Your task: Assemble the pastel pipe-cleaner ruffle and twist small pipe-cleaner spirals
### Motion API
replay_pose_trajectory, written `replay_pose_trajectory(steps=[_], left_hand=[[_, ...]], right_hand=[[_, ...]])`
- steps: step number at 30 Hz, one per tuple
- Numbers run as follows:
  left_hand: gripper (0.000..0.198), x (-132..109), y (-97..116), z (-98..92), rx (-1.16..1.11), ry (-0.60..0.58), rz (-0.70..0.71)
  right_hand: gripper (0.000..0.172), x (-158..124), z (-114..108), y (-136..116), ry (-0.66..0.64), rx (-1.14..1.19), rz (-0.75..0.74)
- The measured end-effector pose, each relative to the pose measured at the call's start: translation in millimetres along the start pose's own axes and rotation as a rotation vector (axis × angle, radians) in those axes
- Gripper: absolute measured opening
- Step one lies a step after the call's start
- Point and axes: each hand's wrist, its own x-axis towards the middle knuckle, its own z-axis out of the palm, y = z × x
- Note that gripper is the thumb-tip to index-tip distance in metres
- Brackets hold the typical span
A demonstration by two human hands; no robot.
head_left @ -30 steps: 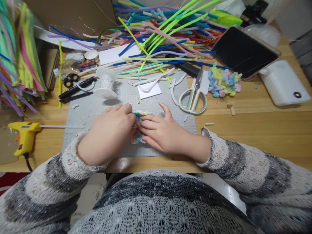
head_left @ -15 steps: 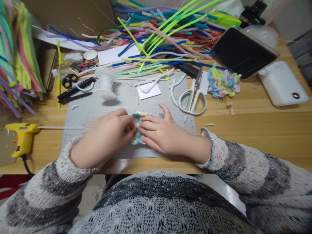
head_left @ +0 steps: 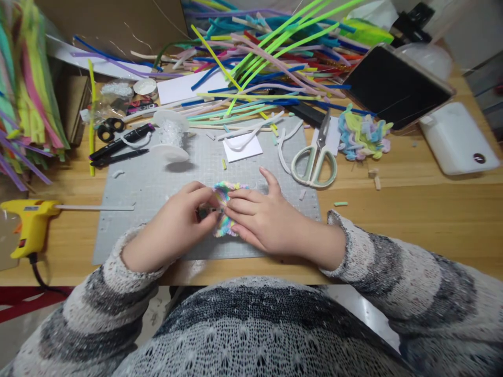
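Note:
A small, fuzzy pastel piece (head_left: 225,227), seemingly made of pipe cleaners, lies on the grey cutting mat (head_left: 133,230). My right hand (head_left: 271,217) rests flat over its right part, fingers stretched out and thumb-side finger raised apart. At the piece's left edge, my left hand (head_left: 176,222) is closed in a pinch, thumb and forefinger nearly meeting. What sits between those fingertips is too small and too covered to make out. Both hands hide much of the piece.
Scissors (head_left: 314,165) lie right of the mat's middle, a spool of clear thread (head_left: 168,154) to the left. A yellow glue gun (head_left: 31,220) is at far left. Pipe cleaners (head_left: 267,57) pile up behind, near a dark-screened tablet (head_left: 396,86) and a pastel fuzzy bundle (head_left: 363,133).
My left hand has turned a little and its thumb and forefinger have shifted slightly at the piece's edge. My right hand stays flat on it. The view has shifted a little.

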Motion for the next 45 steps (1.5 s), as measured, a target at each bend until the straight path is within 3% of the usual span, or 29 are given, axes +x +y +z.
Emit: replay_pose_trajectory(steps=[7, 18, 20, 23, 25, 27, 30, 32, 35, 37, 40, 45], left_hand=[[0.007, -1.2, -1.4, 3.2, -0.068, 0.037, -0.016], [0.008, -5.2, -1.3, 6.6, -0.130, 0.065, 0.029], [0.018, -8.3, -3.2, 4.7, -0.171, 0.040, 0.029], [0.053, -15.0, -10.2, -0.5, -0.276, 0.011, 0.005], [0.069, -19.2, -15.7, -4.2, -0.341, -0.038, -0.026], [0.075, -21.4, -19.7, -6.6, -0.373, -0.128, -0.031], [0.078, -20.1, -21.7, -6.9, -0.280, -0.181, 0.026], [0.073, -17.0, -22.3, -5.4, -0.091, -0.074, 0.107], [0.050, -12.4, -24.6, -3.6, 0.179, 0.082, 0.299], [0.035, -10.5, -26.7, -3.5, 0.212, 0.048, 0.397], [0.025, -8.7, -29.0, -3.9, 0.160, -0.031, 0.420], [0.026, -4.8, -30.5, -1.1, 0.118, 0.021, 0.449]], right_hand=[[0.034, -1.4, 1.5, 2.3, 0.068, -0.014, -0.027], [0.032, 0.5, -0.6, 0.0, 0.005, -0.008, -0.004], [0.030, -0.7, -2.6, 1.0, 0.023, 0.019, -0.019], [0.028, -5.3, -8.6, 2.6, 0.131, 0.048, -0.057], [0.028, -9.5, -12.8, 3.6, 0.226, 0.032, -0.003], [0.029, -13.3, -15.0, 5.0, 0.279, 0.052, 0.144], [0.036, -16.0, -13.4, 7.8, 0.230, 0.251, 0.366], [0.037, -15.6, -10.6, 9.5, 0.170, 0.387, 0.427], [0.039, -13.5, -7.3, 11.2, 0.145, 0.456, 0.407], [0.040, -12.6, -6.2, 11.6, 0.148, 0.490, 0.389], [0.039, -12.8, -4.8, 12.0, 0.120, 0.602, 0.441], [0.036, -13.6, -0.2, 13.7, 0.145, 0.830, 0.517]])
